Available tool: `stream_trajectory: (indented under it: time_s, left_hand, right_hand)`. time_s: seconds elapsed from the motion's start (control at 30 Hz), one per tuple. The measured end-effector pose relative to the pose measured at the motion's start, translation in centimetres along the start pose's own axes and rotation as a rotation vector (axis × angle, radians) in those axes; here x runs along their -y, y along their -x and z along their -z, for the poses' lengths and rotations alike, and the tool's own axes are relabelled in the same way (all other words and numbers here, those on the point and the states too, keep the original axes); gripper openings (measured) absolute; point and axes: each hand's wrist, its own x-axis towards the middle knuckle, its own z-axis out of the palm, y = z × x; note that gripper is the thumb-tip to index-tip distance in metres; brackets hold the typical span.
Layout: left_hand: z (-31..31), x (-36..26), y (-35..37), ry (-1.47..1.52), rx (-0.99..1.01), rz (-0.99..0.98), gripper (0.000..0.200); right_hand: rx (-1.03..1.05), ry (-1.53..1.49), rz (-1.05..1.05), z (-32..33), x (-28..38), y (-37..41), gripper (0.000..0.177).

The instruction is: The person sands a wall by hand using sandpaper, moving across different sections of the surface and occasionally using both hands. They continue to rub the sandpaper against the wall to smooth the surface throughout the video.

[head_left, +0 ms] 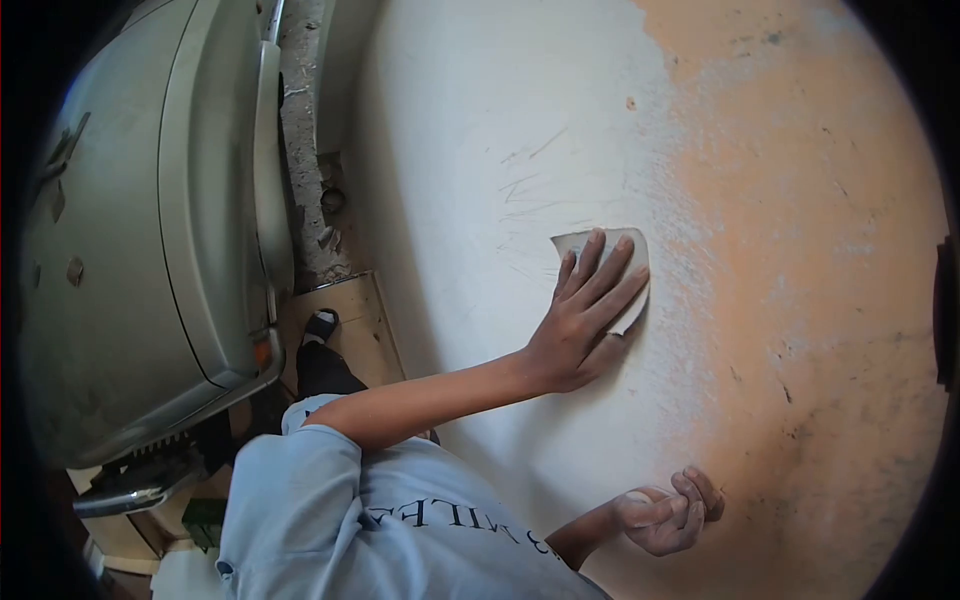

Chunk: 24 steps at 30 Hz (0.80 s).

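Observation:
My left hand (585,320) presses a small, pale, curved-edged sheet, apparently sandpaper (632,318), flat against the wall (460,200). Its fingers lie over the sheet, slightly apart, and the thumb is at the lower right edge. Thin scratch lines mark the white surface beside the sheet. Lower right, my right hand (668,512) is near the orange part of the wall (800,260), its fingers curled in loosely and dusted with white powder. Nothing shows between them.
On the left stands a grey-green vehicle (110,260) with a chrome bumper part (130,497). Debris (325,215) lies in the narrow gap between it and the wall. A foot in a dark sandal (321,323) rests on a tan floor surface (350,310).

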Motion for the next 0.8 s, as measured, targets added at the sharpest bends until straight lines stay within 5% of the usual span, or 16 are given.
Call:
stream_trajectory:
  time_s: [0.13, 0.17, 0.2, 0.23, 0.33, 0.4, 0.47, 0.67, 0.8]
  left_hand:
    - [0.6, 2.5, -7.8, -0.105, -0.288, 0.044, 0.059]
    - [1.3, 4.4, -10.6, -0.269, -0.382, -0.018, 0.052]
    - [2.9, 6.1, -13.3, -0.12, -0.454, -0.041, 0.045]
    - [4.5, 7.8, -15.3, 0.188, -0.39, 0.16, 0.041]
    - [2.6, 6.3, -10.8, -0.084, -0.333, -0.044, 0.046]
    - [0.0, 5.2, -2.8, -0.21, -0.092, -0.068, 0.05]
    - [0.0, 2.2, 2.6, -0.032, 0.094, -0.021, 0.051]
    - [4.1, 7.8, -11.5, -0.076, -0.385, -0.025, 0.043]
    - [2.9, 8.8, -9.1, -0.12, -0.289, 0.022, 0.047]
  right_hand:
    - [-0.02, -0.008, -0.023, -0.4, 0.1, -0.2, 0.014]
    - [-0.015, -0.007, -0.02, -0.3, 0.1, -0.1, 0.014]
    - [-0.007, -0.007, -0.013, -0.3, 0.0, -0.2, 0.014]
    - [-0.001, -0.007, -0.005, -0.3, -0.1, -0.2, 0.014]
    - [0.003, -0.002, -0.016, -0.2, -0.2, 0.0, 0.014]
    - [0.0, 0.007, -0.025, -0.4, -0.1, -0.1, 0.013]
    - [0.001, -0.003, -0.016, -0.4, -0.1, -0.2, 0.013]
    - [0.011, -0.02, 0.008, -0.2, -0.3, 0.0, 0.012]
    - [0.025, -0.016, 0.011, 0.0, -0.3, 0.0, 0.011]
